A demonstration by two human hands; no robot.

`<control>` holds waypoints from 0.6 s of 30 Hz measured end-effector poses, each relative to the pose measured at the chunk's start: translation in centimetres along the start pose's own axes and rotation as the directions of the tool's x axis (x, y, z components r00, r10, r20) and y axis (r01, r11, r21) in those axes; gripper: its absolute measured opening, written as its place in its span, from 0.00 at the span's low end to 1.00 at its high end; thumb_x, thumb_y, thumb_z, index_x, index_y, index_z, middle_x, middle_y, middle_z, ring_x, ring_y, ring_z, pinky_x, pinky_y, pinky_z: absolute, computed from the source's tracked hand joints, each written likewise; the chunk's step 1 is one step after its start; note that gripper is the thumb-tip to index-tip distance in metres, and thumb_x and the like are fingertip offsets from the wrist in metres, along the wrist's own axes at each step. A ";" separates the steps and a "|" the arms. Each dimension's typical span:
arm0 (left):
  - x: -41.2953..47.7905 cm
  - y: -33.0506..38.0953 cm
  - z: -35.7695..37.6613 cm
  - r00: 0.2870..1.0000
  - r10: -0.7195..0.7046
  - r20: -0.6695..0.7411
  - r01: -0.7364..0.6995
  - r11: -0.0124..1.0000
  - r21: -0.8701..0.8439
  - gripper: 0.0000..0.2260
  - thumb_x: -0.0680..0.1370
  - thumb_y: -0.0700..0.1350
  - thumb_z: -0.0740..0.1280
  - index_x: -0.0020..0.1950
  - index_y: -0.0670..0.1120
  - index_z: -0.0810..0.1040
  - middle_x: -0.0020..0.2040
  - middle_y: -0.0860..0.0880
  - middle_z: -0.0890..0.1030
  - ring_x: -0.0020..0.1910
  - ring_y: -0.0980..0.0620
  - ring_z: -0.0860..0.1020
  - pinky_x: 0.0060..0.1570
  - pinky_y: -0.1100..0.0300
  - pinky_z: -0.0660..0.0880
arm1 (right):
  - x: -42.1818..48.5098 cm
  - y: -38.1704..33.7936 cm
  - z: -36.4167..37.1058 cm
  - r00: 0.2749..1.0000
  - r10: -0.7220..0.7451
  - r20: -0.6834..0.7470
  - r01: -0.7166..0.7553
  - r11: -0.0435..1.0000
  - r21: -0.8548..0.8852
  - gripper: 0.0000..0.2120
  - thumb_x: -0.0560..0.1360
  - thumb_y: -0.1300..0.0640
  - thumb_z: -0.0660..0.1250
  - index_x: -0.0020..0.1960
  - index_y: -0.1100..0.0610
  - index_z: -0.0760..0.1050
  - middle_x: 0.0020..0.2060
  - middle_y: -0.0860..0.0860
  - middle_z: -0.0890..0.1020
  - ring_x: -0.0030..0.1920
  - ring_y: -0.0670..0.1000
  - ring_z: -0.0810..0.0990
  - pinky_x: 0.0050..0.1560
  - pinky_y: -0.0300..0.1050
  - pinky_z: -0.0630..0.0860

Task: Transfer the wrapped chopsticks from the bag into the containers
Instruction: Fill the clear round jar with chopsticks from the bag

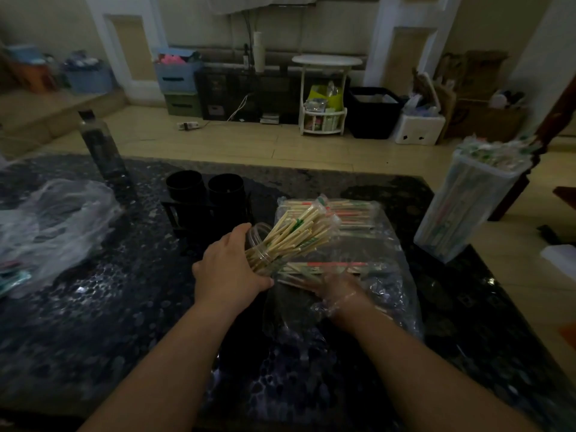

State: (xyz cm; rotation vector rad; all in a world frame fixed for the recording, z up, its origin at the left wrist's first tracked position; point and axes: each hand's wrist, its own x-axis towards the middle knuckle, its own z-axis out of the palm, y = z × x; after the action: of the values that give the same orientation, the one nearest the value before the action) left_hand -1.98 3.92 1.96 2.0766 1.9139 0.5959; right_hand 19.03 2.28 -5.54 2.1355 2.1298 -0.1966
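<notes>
A clear plastic jar [261, 232] stands tilted on the dark table, stuffed with wrapped chopsticks [299, 233] that fan out up and right. My left hand [229, 266] grips the jar from its left side. A clear plastic bag [367, 275] lies to the right with more wrapped chopsticks [339, 210] inside. My right hand [338, 291] is inside the bag, seen through the plastic, on a bundle of chopsticks [324, 266]; its fingers are blurred. A tall clear container [467, 204] packed with wrapped chopsticks stands at the table's right edge.
Two black cups [205, 185] in a black rack stand behind the jar. A dark bottle [99, 145] stands at the back left. A crumpled clear bag [53, 219] lies at the left. The table edge [505, 291] runs along the right.
</notes>
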 end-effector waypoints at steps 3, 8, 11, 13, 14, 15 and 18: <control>0.0 0.0 -0.1 1.000 0.000 0.004 0.000 1.000 -0.009 0.47 0.61 0.59 0.80 0.74 0.59 0.59 0.68 0.53 0.71 0.65 0.47 0.71 0.58 0.45 0.70 | -0.2 -0.3 0.3 0.981 0.188 0.051 -0.195 0.960 0.201 0.20 0.73 0.46 0.65 0.65 0.48 0.75 0.60 0.54 0.79 0.59 0.56 0.78 0.58 0.46 0.72; -0.3 -0.1 -0.5 1.000 0.013 0.003 -0.012 1.000 -0.022 0.47 0.61 0.59 0.80 0.74 0.59 0.59 0.68 0.53 0.71 0.65 0.47 0.70 0.59 0.45 0.70 | -3.2 -1.6 -1.1 0.983 0.178 -0.041 -0.170 0.975 0.139 0.15 0.77 0.56 0.60 0.62 0.55 0.75 0.59 0.56 0.79 0.58 0.57 0.79 0.58 0.49 0.76; -0.6 -0.1 -0.7 1.000 0.024 0.016 -0.024 1.000 -0.014 0.46 0.61 0.58 0.80 0.74 0.58 0.60 0.67 0.53 0.72 0.65 0.47 0.71 0.58 0.46 0.69 | -4.2 -1.6 -1.0 0.985 0.163 -0.054 -0.152 0.974 0.165 0.20 0.79 0.60 0.56 0.71 0.58 0.64 0.59 0.57 0.79 0.58 0.58 0.80 0.55 0.50 0.75; -0.8 -0.1 -0.8 0.999 0.029 0.019 -0.029 1.000 -0.002 0.46 0.61 0.58 0.80 0.74 0.58 0.60 0.68 0.54 0.72 0.65 0.47 0.71 0.58 0.46 0.69 | -4.9 -2.0 -2.0 0.986 0.162 -0.032 -0.150 0.960 0.238 0.20 0.79 0.58 0.56 0.71 0.55 0.62 0.59 0.58 0.80 0.57 0.59 0.80 0.55 0.51 0.75; -0.9 -0.2 -0.9 0.999 0.031 0.018 -0.032 0.999 0.004 0.46 0.61 0.58 0.80 0.74 0.58 0.60 0.68 0.54 0.71 0.65 0.47 0.71 0.58 0.45 0.69 | -5.2 -1.9 -2.1 0.987 0.161 -0.025 -0.148 0.950 0.274 0.17 0.80 0.55 0.56 0.68 0.53 0.64 0.59 0.57 0.80 0.56 0.60 0.80 0.54 0.52 0.75; -0.9 -0.2 -1.0 0.999 0.035 0.017 -0.035 0.999 0.007 0.46 0.61 0.59 0.80 0.74 0.58 0.60 0.68 0.54 0.71 0.65 0.47 0.71 0.58 0.45 0.69 | -5.3 -1.8 -2.2 0.986 0.166 -0.011 -0.154 0.935 0.319 0.15 0.80 0.51 0.57 0.65 0.52 0.66 0.58 0.56 0.80 0.56 0.59 0.80 0.54 0.52 0.75; -1.1 -0.4 -1.2 0.999 0.038 0.015 -0.038 0.999 0.017 0.46 0.60 0.59 0.79 0.73 0.59 0.60 0.67 0.54 0.72 0.64 0.47 0.71 0.58 0.45 0.70 | -6.3 -1.7 -3.1 0.988 0.140 0.073 -0.157 0.909 0.386 0.17 0.78 0.43 0.61 0.62 0.51 0.71 0.58 0.53 0.79 0.56 0.58 0.79 0.54 0.50 0.75</control>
State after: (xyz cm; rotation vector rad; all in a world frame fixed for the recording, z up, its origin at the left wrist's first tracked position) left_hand -2.91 2.77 2.72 2.1264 1.8822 0.5723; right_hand 17.32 -3.41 -1.32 2.4634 2.0264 -0.7017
